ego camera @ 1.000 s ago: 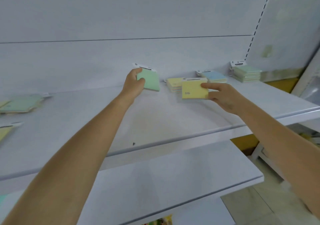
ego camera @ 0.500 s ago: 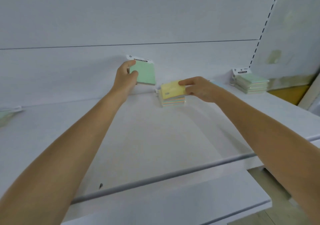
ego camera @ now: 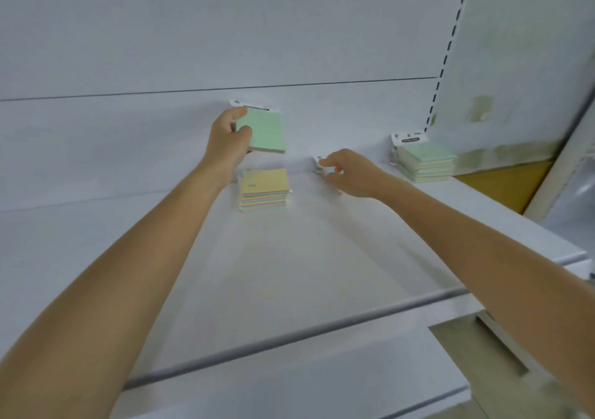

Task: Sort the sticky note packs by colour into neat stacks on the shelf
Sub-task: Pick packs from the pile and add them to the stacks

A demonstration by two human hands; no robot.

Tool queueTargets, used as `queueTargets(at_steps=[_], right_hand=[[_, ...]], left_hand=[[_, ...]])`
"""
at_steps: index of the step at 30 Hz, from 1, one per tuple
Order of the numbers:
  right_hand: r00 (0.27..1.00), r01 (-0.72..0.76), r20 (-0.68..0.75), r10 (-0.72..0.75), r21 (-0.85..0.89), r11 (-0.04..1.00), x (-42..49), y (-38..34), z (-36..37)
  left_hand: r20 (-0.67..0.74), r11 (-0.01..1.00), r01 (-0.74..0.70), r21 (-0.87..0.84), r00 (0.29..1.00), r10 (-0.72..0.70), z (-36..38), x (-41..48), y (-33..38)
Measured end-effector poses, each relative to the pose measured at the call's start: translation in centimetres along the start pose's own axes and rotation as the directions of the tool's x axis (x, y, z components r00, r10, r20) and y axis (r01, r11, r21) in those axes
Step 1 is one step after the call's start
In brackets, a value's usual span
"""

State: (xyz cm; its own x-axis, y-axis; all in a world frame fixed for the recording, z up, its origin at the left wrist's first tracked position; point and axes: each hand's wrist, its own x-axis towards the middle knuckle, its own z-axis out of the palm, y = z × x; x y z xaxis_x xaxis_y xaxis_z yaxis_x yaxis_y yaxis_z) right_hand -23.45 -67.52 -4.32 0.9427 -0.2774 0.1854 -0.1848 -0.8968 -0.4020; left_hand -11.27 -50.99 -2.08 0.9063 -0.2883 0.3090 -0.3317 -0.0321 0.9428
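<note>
My left hand point(ego camera: 228, 141) holds a green sticky note pack point(ego camera: 267, 132) with a white header card, raised in front of the back panel. Just below it, a stack with a yellow pack on top point(ego camera: 264, 183) rests on the white shelf point(ego camera: 289, 273). To the right of that stack, my right hand point(ego camera: 351, 174) lies over a pale blue pack point(ego camera: 329, 170), forefinger and thumb pinching its edge. Most of this pack is hidden by the hand. A neat stack of green packs point(ego camera: 425, 161) stands further right against the back panel.
The shelf's front edge has a grey rail point(ego camera: 289, 335), with a lower white shelf point(ego camera: 289, 386) beneath it. A slotted upright point(ego camera: 446, 58) and a side panel close off the right end. The white back panel point(ego camera: 193, 48) rises behind the stacks.
My right hand has let go of the yellow pack, which now tops the stack, and moved right onto the blue pack. The left hand still holds the green pack up.
</note>
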Motion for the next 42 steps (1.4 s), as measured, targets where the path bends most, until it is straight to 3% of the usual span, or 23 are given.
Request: queueTargets(at_steps=[9, 13, 16, 23, 26, 30, 35, 42], right_hand=[[0.994, -0.092, 0.036, 0.100, -0.177, 0.980, -6.9, 14.7, -5.8], [0.984, -0.129, 0.084, 0.157, -0.269, 0.954, -8.6, 18.1, -5.5], [0.983, -0.145, 0.076, 0.166, -0.229, 0.962, -9.1, 18.8, -5.1], [0.988, -0.138, 0.038, 0.148, -0.194, 0.971, -8.7, 19.6, -4.6], [0.990, -0.130, 0.030, 0.137, -0.181, 0.975, -8.5, 19.8, -4.5], [0.991, -0.128, 0.024, 0.134, -0.178, 0.976, -8.4, 19.9, -4.5], [0.992, -0.117, 0.033, 0.125, -0.178, 0.977, -8.5, 20.0, -4.5], [0.993, -0.095, 0.049, 0.109, -0.228, 0.969, -8.6, 19.9, -4.5]], left_hand=[[0.130, 0.996, 0.057, -0.068, 0.990, -0.048, 16.9, -1.7, 1.9], [0.157, 0.990, 0.106, -0.089, 0.983, -0.091, 22.5, -2.4, 2.6], [0.174, 0.990, 0.117, -0.085, 0.980, -0.101, 25.4, -2.1, 2.9], [0.255, 0.991, 0.114, 0.066, 0.959, -0.128, 29.6, -1.0, 2.8], [0.284, 0.968, 0.041, 0.246, 0.952, -0.113, 30.6, -1.0, 2.5], [0.337, 0.820, -0.150, 0.553, 0.940, -0.055, 30.9, -1.2, 1.6], [0.329, 0.699, -0.218, 0.681, 0.944, -0.026, 30.9, -1.5, 0.9], [0.373, 0.398, -0.425, 0.813, 0.905, 0.205, 28.4, -3.4, 1.0]])
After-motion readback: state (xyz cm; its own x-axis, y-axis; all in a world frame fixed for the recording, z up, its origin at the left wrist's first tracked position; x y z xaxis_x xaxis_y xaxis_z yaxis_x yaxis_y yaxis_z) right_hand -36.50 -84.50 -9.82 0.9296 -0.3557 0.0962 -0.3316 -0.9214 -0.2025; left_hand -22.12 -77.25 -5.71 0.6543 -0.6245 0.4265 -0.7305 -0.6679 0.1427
